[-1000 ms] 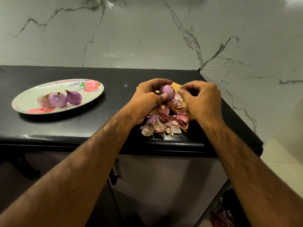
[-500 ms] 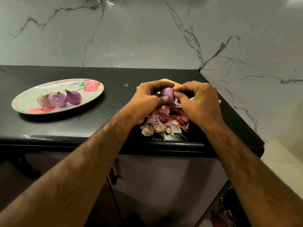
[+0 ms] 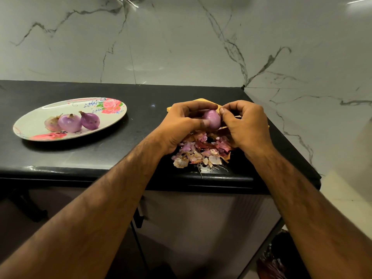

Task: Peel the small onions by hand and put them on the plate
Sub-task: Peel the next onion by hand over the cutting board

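— Over the peel heap (image 3: 199,152), near the counter's (image 3: 141,97) right end: one onion (image 3: 211,118), gripped by the left hand (image 3: 181,125), thumb across its front.
— And the right hand (image 3: 247,125)?
— Curled, pinching the onion's right side.
— On the plate (image 3: 30,125)?
— Just three onions (image 3: 70,122), touching, well apart from both hands.

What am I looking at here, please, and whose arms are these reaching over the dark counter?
There is no machine here: a person wears a camera on the head, so you look down along their own arms. The left hand holds a small purple onion, and the right hand pinches at its side, apparently pulling skin off. Under them a pile of peels lies on the black counter. To the left, a flowered plate carries three onions.
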